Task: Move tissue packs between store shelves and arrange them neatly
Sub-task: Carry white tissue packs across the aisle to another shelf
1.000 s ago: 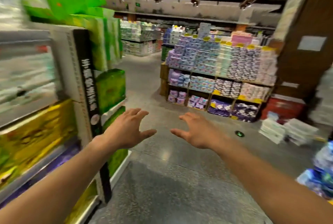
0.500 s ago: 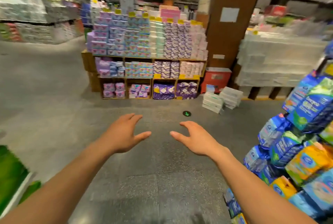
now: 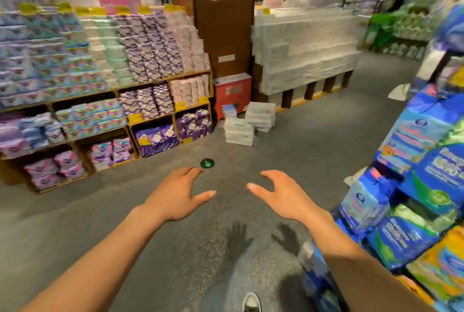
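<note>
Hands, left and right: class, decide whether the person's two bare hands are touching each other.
Apart. The head view shows speckled grey floor between the thumbs of the bare left hand and the bare right hand; both are open, holding nothing.

The grey floor point(image 3: 100, 223) is speckled. Far on the left stands a wooden shelf point(image 3: 150, 83) full of purple, pink and blue packs point(image 3: 148, 100). Just right of it, two short stacks of white packs point(image 3: 238, 131) sit on the floor, near a red box point(image 3: 232, 93). A small green round sticker point(image 3: 207, 163) lies in the middle. On the right, blue packs point(image 3: 414, 186) are piled high.
</note>
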Demonstrator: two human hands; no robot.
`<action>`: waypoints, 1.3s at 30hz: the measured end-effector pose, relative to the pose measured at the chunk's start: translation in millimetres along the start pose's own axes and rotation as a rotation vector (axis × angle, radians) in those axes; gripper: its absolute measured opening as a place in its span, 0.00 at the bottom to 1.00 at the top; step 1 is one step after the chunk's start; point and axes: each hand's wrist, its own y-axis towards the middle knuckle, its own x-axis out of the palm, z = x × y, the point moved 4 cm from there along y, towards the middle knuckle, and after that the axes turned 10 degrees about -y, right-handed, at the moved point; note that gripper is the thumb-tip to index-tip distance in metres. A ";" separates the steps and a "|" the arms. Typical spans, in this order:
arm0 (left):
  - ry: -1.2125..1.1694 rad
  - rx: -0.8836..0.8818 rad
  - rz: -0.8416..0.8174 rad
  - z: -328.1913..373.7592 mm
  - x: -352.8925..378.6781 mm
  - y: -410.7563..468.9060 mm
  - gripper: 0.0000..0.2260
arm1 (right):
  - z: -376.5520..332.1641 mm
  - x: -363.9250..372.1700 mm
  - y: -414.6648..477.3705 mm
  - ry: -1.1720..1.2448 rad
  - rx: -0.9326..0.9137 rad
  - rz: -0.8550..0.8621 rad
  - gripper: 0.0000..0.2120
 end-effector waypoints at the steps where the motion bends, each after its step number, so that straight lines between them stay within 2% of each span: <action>1: -0.006 0.009 -0.012 -3.9 5.6 34.0 0.54 | 9.4 -3.4 28.9 0.012 0.008 0.005 0.39; 3: -0.017 0.014 -0.031 -11.2 10.9 100.3 0.55 | 25.1 -15.5 90.1 0.034 0.027 0.013 0.38; 7: -0.063 0.011 -0.047 -18.8 -2.1 220.4 0.45 | 42.0 -49.4 209.0 0.083 0.091 0.006 0.35; 10: -0.089 0.022 -0.029 -34.4 -16.3 303.6 0.54 | 45.9 -69.4 291.2 0.047 0.100 -0.021 0.37; 13: -0.140 0.022 -0.035 -66.8 -13.8 384.6 0.55 | 47.4 -82.0 363.2 0.020 0.101 -0.068 0.37; 17: -0.149 0.036 -0.060 -112.3 -2.9 498.9 0.52 | 53.6 -85.2 472.0 0.037 0.126 -0.057 0.33; 21: -0.158 0.067 -0.082 -163.2 1.2 630.1 0.56 | 52.5 -79.8 600.4 0.106 0.133 -0.068 0.30; 22: -0.172 0.073 -0.092 -174.7 -1.6 665.2 0.54 | 53.4 -80.5 635.5 0.136 0.158 -0.059 0.29; 25: -0.176 0.116 -0.151 -202.8 -14.0 761.2 0.40 | 57.5 -92.1 727.1 0.209 0.255 0.007 0.26; 26: -0.172 0.131 -0.175 -210.7 -18.6 791.4 0.40 | 57.8 -97.7 753.0 0.214 0.278 0.024 0.24; 29: -0.099 0.168 -0.233 -229.1 -30.8 883.2 0.55 | 65.4 -111.0 822.8 0.199 0.337 0.052 0.23; 33: -0.024 0.226 -0.302 -250.0 -23.0 993.3 0.59 | 85.1 -115.7 909.6 0.247 0.405 0.039 0.23; 35: -0.009 0.223 -0.327 -258.6 -12.2 1045.8 0.56 | 100.2 -113.8 957.7 0.244 0.423 0.030 0.21; 37: -0.012 0.207 -0.349 -267.8 2.3 1098.1 0.47 | 120.2 -111.8 1009.7 0.209 0.411 0.020 0.20; 39: -0.027 0.197 -0.367 -277.6 21.7 1150.8 0.45 | 147.2 -105.6 1065.8 0.168 0.408 -0.001 0.20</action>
